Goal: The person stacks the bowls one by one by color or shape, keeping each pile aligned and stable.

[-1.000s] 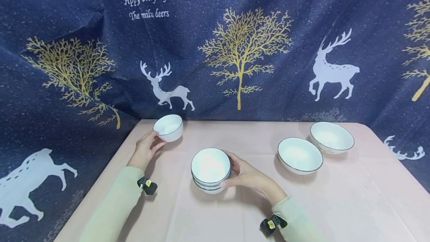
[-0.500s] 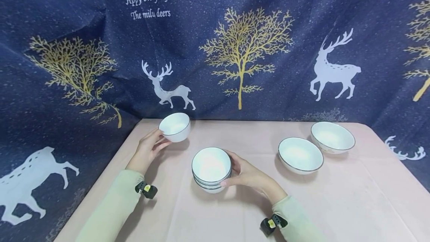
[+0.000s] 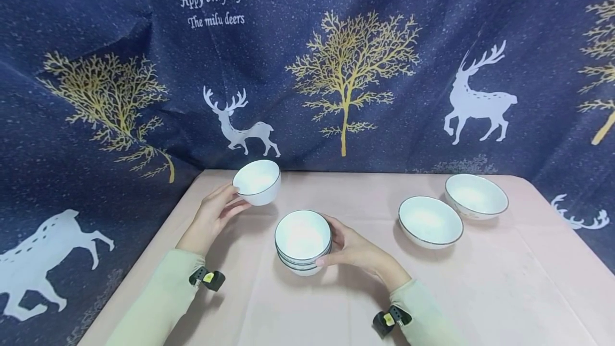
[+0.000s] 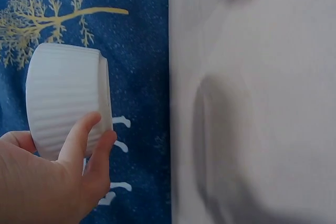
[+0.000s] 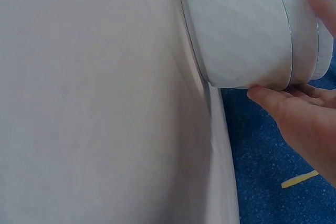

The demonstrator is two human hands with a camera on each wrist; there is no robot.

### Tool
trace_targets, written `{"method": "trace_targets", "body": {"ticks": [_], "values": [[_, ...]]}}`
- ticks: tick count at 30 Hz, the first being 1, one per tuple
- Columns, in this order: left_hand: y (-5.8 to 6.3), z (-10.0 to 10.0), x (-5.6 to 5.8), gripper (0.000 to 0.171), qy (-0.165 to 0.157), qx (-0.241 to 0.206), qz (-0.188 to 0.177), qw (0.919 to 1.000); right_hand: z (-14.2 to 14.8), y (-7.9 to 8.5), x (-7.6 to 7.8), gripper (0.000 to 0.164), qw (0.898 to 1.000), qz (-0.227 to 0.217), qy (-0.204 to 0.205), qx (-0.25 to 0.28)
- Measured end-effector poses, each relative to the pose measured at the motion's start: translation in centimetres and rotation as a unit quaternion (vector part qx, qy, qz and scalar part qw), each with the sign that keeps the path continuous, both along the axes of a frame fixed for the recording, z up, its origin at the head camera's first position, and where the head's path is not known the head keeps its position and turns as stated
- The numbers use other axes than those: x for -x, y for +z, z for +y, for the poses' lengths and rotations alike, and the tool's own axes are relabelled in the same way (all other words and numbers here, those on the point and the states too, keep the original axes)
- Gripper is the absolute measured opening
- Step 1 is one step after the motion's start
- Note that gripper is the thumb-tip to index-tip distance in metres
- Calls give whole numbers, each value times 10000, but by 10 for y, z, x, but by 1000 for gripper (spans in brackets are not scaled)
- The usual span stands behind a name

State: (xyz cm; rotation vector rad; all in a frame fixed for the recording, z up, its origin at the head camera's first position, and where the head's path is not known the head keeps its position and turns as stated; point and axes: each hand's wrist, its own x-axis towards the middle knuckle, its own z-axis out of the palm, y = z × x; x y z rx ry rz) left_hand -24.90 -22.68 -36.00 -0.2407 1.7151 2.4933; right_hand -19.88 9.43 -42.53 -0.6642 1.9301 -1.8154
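Note:
A small white bowl [image 3: 263, 196] with a dark rim is tilted above the table at the back left, raised off the cloth. My left hand [image 3: 211, 217] grips it by its left side, thumb and fingers at rim and base. In the left wrist view the ribbed outer wall of this bowl [image 4: 65, 95] shows between the fingers. Front and right of it stands a stack of similar white bowls [image 3: 302, 236], nested and upright on the table. My right hand [image 3: 357, 252] holds the stack from its right side, with the thumb in front and the fingers behind.
Two wider white bowls stand at the right: a nearer one [image 3: 430, 222] and a farther one [image 3: 475, 196], close together. The table has a pale pink cloth [image 3: 499, 282]. Behind it hangs a dark blue curtain [image 3: 394, 138] with deer and trees.
My left hand has carried its bowl to the right and slightly up, closer to the stack. My right hand and the stack have stayed in place.

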Motion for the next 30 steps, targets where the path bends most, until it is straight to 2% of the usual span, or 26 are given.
{"method": "trace_targets", "body": {"ticks": [5, 10, 16, 24, 30], "values": [[6, 7, -4, 51, 35, 142, -37, 9999, 0, 0, 0, 102, 10000, 0, 3, 23], [12, 12, -11, 53, -86, 130, 99, 9998, 1, 0, 1, 102, 10000, -4, -15, 2], [14, 18, -16, 52, -309, 206, 345, 9987, 1, 0, 0, 103, 9999, -61, -55, -69], [19, 25, -22, 52, -538, 244, 494, 9970, 1, 0, 0, 103, 9999, -98, -100, -98], [21, 31, -25, 53, -560, 296, 433, 9971, 1, 1, -1, 103, 9999, -94, -99, -101]]}}
